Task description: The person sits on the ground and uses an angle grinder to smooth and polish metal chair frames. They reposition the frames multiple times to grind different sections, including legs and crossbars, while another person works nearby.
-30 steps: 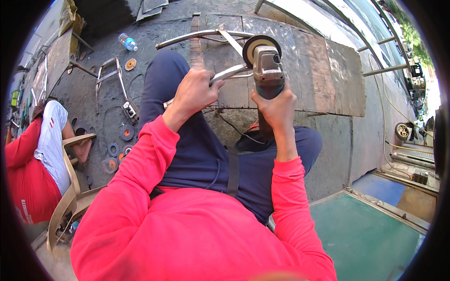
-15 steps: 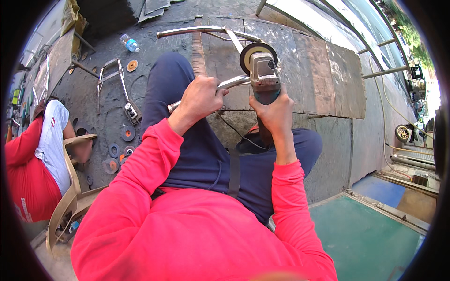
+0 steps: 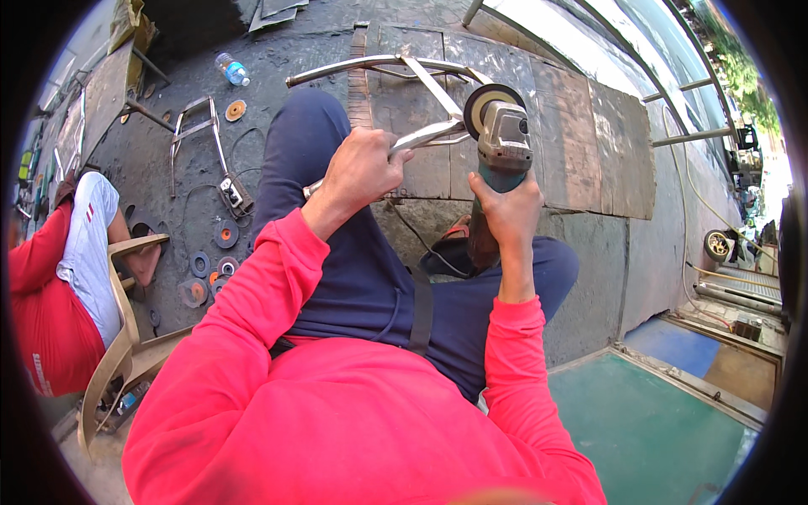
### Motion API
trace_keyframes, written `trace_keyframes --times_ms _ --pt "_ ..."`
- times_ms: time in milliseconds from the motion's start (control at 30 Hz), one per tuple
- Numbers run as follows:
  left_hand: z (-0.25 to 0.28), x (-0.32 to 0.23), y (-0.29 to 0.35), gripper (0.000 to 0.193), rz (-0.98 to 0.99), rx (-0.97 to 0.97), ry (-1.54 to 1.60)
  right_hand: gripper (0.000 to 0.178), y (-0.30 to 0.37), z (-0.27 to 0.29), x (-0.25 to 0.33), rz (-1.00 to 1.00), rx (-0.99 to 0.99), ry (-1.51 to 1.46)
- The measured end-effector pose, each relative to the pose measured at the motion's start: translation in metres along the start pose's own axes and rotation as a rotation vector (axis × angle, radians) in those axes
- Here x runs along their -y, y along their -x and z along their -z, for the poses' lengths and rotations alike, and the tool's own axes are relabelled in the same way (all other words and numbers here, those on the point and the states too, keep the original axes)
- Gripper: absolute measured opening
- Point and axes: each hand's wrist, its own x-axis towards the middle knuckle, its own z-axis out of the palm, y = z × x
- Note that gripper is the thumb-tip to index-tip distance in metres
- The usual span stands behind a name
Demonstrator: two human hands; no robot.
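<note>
Holding one steel frame (image 3: 438,130) at twelve o'clock, mostly over the table (image 3: 566,135), with the left grip (image 3: 360,171) clenched round its near tube and the tube's end poking out by the left knee (image 3: 307,122). Silvery, with a dull shine and darker patches along the metal; made of at least two bent tubes, long and gently curved on the far side, linked by a flat slanting strut. Grasping one grinder (image 3: 503,150) at one o'clock in the right grip (image 3: 507,210), thumb against the teal body, grey metal head pointing to twelve. Fitted there with one black-rimmed disc (image 3: 481,99), pale at the centre, very close to the near tube; impossible to tell whether touching.

Lying on the floor between ten and eleven: one clear bottle (image 3: 231,69), tipped on its side, contents too small to make out. Then at ten: one lone tan disc (image 3: 236,110), one second frame (image 3: 216,135) and one corded tool (image 3: 236,196). Toward nine: a cluster of at least five floor discs (image 3: 225,234). Farther out at nine: one co-worker (image 3: 63,324) in red, next to one tan chair (image 3: 129,324). At three: one gold-rimmed wheel (image 3: 718,245). At four: one green panel (image 3: 648,421).
</note>
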Motion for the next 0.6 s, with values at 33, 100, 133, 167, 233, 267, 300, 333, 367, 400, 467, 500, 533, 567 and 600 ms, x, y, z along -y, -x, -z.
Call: trace_keyframes --times_ms 33,100,133,167,233,267,300,333,367,400,467,500,533,567,600 --pt "-0.0007 -0.0006 0.0008 0.025 -0.008 0.002 -0.003 0.052 -0.0009 -0.0004 0.0006 0.006 0.004 -0.004" --pt "-0.0029 -0.0015 0.0019 0.025 0.012 0.016 -0.007 0.052 -0.0024 -0.0019 0.0022 0.021 -0.004 0.01" --pt "-0.0041 -0.0017 0.0024 0.025 0.016 0.017 -0.008 0.053 -0.0024 -0.0027 0.003 0.046 -0.005 0.002" --pt "-0.0048 -0.0017 0.0031 0.025 0.01 0.018 -0.014 0.053 -0.0017 -0.0034 0.0037 0.038 0.003 0.012" --pt "-0.0053 -0.0011 0.0035 0.025 -0.012 0.012 -0.027 0.053 0.0004 -0.0042 0.0047 0.054 0.02 0.01" --pt "-0.0053 -0.0007 0.0035 0.024 -0.012 0.009 -0.036 0.053 0.001 -0.0047 0.005 0.06 0.021 0.0" --pt "-0.005 -0.0005 0.0032 0.024 -0.012 0.006 -0.045 0.053 0.0018 -0.0048 0.0051 0.064 0.023 -0.01" --pt "-0.0045 -0.0003 0.0036 0.024 -0.018 0.002 -0.054 0.053 0.0027 -0.0048 0.0051 0.06 0.036 -0.023" --pt "-0.004 -0.0003 0.0038 0.023 -0.005 0.003 -0.049 0.053 0.0034 -0.0048 0.0051 0.06 0.019 -0.015" --pt "-0.0036 -0.0005 0.0034 0.023 0.002 0.0 -0.041 0.053 0.0034 -0.0038 0.0047 0.053 0.014 -0.008" --pt "-0.0043 -0.0019 0.0028 0.024 0.013 0.002 -0.024 0.053 0.0036 -0.0025 0.0041 0.06 0.011 0.007" --pt "-0.0047 -0.0028 0.0023 0.025 0.016 0.006 -0.018 0.052 0.0039 -0.0022 0.004 0.075 0.013 0.012" --pt "-0.0046 -0.0035 0.0023 0.027 0.006 -0.001 -0.011 0.052 0.0037 -0.0022 0.0042 0.072 0.027 0.016" --pt "-0.0047 -0.0046 0.0018 0.027 0.021 0.013 -0.013 0.052 0.0031 -0.0018 0.0046 0.081 0.016 0.009" --pt "-0.0045 -0.0051 0.0028 0.027 0.022 0.016 -0.013 0.052 0.0024 -0.0019 0.005 0.071 0.015 0.001"
